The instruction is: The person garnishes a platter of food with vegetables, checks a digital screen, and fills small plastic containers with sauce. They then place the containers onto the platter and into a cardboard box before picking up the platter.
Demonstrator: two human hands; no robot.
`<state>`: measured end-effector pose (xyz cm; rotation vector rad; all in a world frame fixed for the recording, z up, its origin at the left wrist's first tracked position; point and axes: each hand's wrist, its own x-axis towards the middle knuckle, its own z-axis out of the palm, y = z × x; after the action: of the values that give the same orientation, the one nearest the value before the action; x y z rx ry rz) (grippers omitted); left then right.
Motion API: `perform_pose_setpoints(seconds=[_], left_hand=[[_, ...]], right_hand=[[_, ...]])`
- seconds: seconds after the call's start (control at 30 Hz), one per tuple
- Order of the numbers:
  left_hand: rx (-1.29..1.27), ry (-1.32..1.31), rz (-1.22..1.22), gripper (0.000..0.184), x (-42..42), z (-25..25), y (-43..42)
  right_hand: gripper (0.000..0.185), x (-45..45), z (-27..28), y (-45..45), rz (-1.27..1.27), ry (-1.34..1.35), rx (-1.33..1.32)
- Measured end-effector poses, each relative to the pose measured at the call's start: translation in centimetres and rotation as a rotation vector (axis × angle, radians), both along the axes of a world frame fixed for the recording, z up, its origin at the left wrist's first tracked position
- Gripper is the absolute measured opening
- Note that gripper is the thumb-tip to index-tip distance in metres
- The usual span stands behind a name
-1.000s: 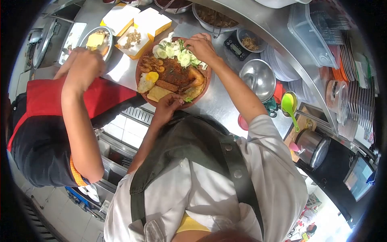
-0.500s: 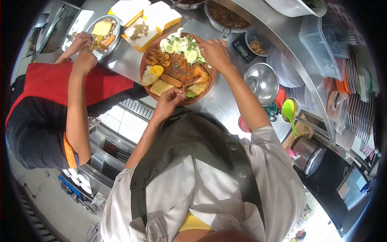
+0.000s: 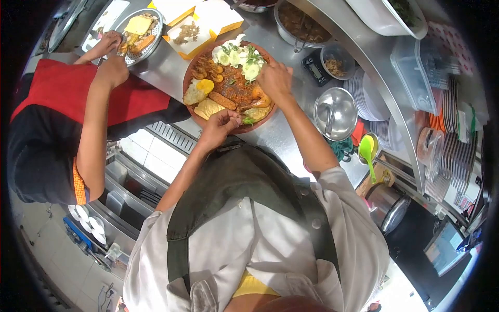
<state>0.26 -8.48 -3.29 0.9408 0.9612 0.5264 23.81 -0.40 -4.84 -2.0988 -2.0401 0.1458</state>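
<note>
A round reddish-brown platter [image 3: 185, 83] lies on the steel counter before me. It bears red-sauced food [image 3: 236, 86], a chicken piece [image 3: 260, 96], a fried egg [image 3: 197, 91], a long brown piece [image 3: 222, 101] and cucumber slices [image 3: 251, 70] with green leaves. My left hand [image 3: 221, 127] is at the near rim, thumb and fingers pinched together. A green leaf [image 3: 248, 121] lies right by those fingertips; whether they grip it is unclear. Over the right rim, beside the cucumber, my right hand [image 3: 275, 80] has its fingers curled downward. Whatever it may hold is hidden.
At left, a co-worker's hands [image 3: 112, 57] are at a perforated metal bowl [image 3: 156, 41] of food. Open yellow-white boxes [image 3: 218, 26] stand behind the platter. A scale [image 3: 316, 67], a steel bowl [image 3: 335, 114] and stacked plates [image 3: 366, 96] line the right, beneath a shelf edge.
My right hand's fingers have curled in more over the platter's right side. My left hand stays at the near rim with only a slight shift. The whole view has tilted a little.
</note>
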Motion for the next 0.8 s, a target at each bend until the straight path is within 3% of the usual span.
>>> perform_pose_setpoints(seconds=[0.13,0.23,0.33,0.43,0.53,0.73,0.8], left_hand=[[-0.013,-0.009,0.048,0.015,-0.7,0.1,0.3],[-0.003,-0.022,0.037,0.015,-0.6,-0.2,0.7],[0.017,-0.073,0.037,0.017,-0.1,0.1,0.8],[0.030,-0.083,0.047,0.017,0.4,0.6,0.8],[0.039,-0.048,0.032,0.017,0.4,0.4,0.9],[0.055,-0.081,0.040,0.016,0.8,0.1,0.9],[0.054,-0.087,0.052,0.016,1.3,0.5,1.1]], right_hand=[[0.021,3.1,2.6,1.8,0.003,0.258,-0.252],[0.020,4.3,2.8,3.2,0.299,0.125,-0.204],[0.032,4.5,1.6,4.9,0.356,0.133,-0.296],[0.040,3.4,4.2,4.4,0.396,0.064,-0.226],[0.044,4.2,2.3,4.9,0.511,0.016,-0.058],[0.035,4.1,0.8,4.4,0.498,0.142,0.027],[0.025,3.8,1.5,4.2,0.469,0.127,-0.113]])
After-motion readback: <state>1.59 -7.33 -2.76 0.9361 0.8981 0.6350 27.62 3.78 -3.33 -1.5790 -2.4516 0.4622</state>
